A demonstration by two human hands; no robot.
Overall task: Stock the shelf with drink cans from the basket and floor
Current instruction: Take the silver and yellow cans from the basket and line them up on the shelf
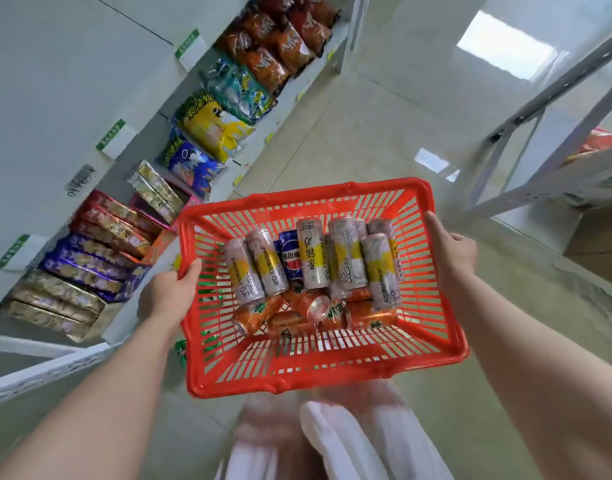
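Hands (171, 292) (453, 252) at basket (297, 386) ends, long axis crosswise

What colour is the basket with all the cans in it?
Red-orange; the basket shows best in the head view.

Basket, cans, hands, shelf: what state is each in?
Basket: held by both side rims.
Pink cans: lying loose in basket.
Orange cans: lying heaped, nearer the person.
Blue can: lying among pink cans.
Left hand: grips left rim.
Right hand: grips right rim.
Shelf: stocked with snacks.
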